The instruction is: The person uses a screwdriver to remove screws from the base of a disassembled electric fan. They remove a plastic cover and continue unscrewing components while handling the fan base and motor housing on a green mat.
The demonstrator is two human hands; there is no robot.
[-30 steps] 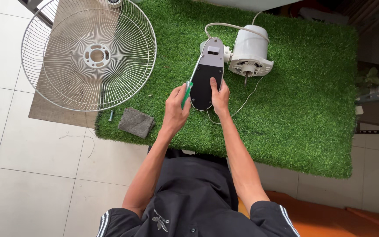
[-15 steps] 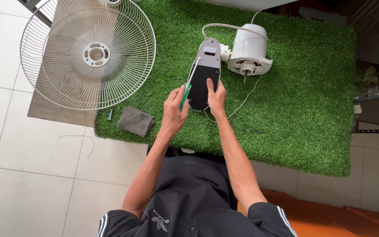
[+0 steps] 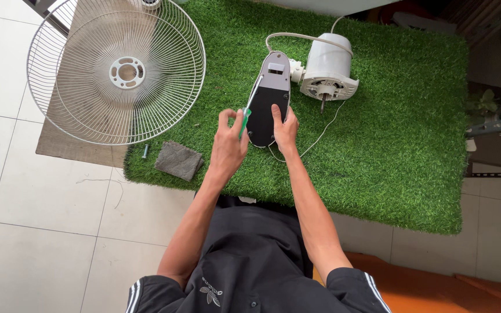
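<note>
since a second ago our left hand (image 3: 227, 142) has lifted its pinched green-handled screwdriver (image 3: 249, 107) up the left edge of the oval fan base (image 3: 269, 98), whose long axis runs away from us, while our right hand (image 3: 286, 128) presses flat on its near end.

No packages, labels, signs or screens show anywhere in this view.
</note>
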